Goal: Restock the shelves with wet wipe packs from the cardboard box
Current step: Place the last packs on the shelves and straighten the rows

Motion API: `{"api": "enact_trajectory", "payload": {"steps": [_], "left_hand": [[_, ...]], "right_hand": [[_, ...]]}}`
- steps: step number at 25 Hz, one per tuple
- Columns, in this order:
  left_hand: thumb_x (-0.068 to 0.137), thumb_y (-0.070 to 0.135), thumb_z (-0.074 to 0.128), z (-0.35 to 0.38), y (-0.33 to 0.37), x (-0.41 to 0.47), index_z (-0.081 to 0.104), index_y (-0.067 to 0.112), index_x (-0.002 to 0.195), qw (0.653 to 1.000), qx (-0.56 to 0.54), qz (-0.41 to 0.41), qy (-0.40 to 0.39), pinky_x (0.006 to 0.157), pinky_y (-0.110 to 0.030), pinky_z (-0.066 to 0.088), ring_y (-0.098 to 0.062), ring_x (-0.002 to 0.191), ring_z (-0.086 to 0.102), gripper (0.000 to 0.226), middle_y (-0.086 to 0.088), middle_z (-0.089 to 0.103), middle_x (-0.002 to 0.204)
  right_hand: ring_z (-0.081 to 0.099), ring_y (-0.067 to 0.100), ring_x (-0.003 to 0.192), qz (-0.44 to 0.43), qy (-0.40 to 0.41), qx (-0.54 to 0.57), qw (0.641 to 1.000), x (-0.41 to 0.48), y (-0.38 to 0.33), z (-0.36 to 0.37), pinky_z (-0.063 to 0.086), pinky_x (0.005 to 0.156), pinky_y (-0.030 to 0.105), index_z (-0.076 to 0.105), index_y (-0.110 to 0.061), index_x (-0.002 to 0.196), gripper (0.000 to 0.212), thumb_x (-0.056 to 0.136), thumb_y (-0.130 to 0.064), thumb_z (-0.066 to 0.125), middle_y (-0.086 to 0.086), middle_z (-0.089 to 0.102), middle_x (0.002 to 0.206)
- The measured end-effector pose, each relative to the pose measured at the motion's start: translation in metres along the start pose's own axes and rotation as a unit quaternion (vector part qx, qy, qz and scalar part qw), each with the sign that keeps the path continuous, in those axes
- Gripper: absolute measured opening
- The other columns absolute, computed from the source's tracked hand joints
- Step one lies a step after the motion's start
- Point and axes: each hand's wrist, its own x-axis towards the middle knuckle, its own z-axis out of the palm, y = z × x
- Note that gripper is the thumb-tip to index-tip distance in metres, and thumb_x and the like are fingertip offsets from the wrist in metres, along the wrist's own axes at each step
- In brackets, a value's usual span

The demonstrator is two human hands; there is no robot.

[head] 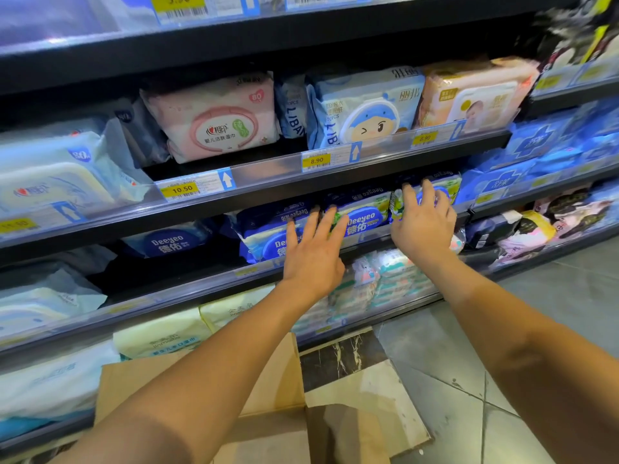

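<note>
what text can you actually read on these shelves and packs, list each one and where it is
"3.90": top price tag, partly cropped
"10.50": yellow price tag, upper rail
"8.90": middle price tag, and again on the right price tag
"Deeyeo": blue pack on the lower shelf, also the left blue pack
"80": pink pack
"80PCS": cartoon-face pack
Barcodes, fine print and far-right tags: too blurred to read.

Blue Deeyeo packs point(363, 217) on shelf point(187, 288); cardboard box point(268, 390) below, seemingly open.
</note>
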Motion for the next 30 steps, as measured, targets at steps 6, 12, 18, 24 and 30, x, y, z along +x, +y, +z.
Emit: {"api": "enact_trajectory", "payload": {"steps": [6,12,18,24,30], "left_hand": [[0.085,0.023,0.065,0.016,-0.056,-0.072,0.022,0.031,0.163,0.965,-0.097,-0.206,0.126,0.128,-0.056,0.017,-0.043,0.158,0.009,0.089,-0.017,0.009,0.172],[0.088,0.027,0.062,0.023,-0.074,-0.067,0.008,0.029,0.165,0.964,-0.141,-0.214,0.066,0.131,-0.047,0.007,-0.024,0.154,0.029,0.094,-0.005,0.037,0.163],[0.094,0.031,0.058,0.000,-0.090,-0.079,0.004,0.035,0.166,0.983,-0.079,-0.165,-0.013,0.130,-0.055,0.003,-0.025,0.161,0.006,0.089,-0.001,0.021,0.172],[0.099,0.033,0.058,-0.034,-0.115,-0.148,0.005,0.034,0.166,0.991,0.025,-0.125,-0.045,0.129,-0.058,0.001,-0.027,0.161,-0.010,0.086,-0.001,-0.002,0.176],[0.100,0.030,0.056,-0.070,-0.168,-0.255,0.012,0.032,0.166,0.985,0.077,-0.153,-0.023,0.129,-0.057,0.001,-0.028,0.162,-0.005,0.079,-0.004,0.003,0.175]], "right_hand": [[0.035,0.039,0.148,-0.212,0.061,0.005,0.975,-0.058,-0.062,0.024,0.031,0.118,0.057,0.044,-0.029,0.154,0.070,0.088,-0.030,0.069,0.011,0.042,0.159],[0.024,0.032,0.155,-0.211,0.019,-0.017,0.977,-0.061,-0.074,0.029,0.030,0.117,0.059,0.038,-0.034,0.156,0.069,0.093,-0.038,0.064,0.005,0.040,0.161],[0.013,0.034,0.157,-0.196,-0.062,-0.027,0.978,-0.065,-0.086,0.007,0.021,0.123,0.059,0.028,-0.031,0.161,0.074,0.095,-0.038,0.061,0.007,0.024,0.169],[0.022,0.030,0.153,-0.241,-0.087,-0.008,0.967,-0.119,-0.136,-0.031,0.025,0.121,0.055,0.041,-0.023,0.151,0.066,0.090,-0.034,0.064,0.009,0.031,0.163],[0.024,0.028,0.152,-0.344,-0.095,-0.007,0.934,-0.200,-0.220,-0.060,0.024,0.122,0.048,0.040,-0.023,0.153,0.066,0.092,-0.032,0.062,0.006,0.031,0.163]]}}
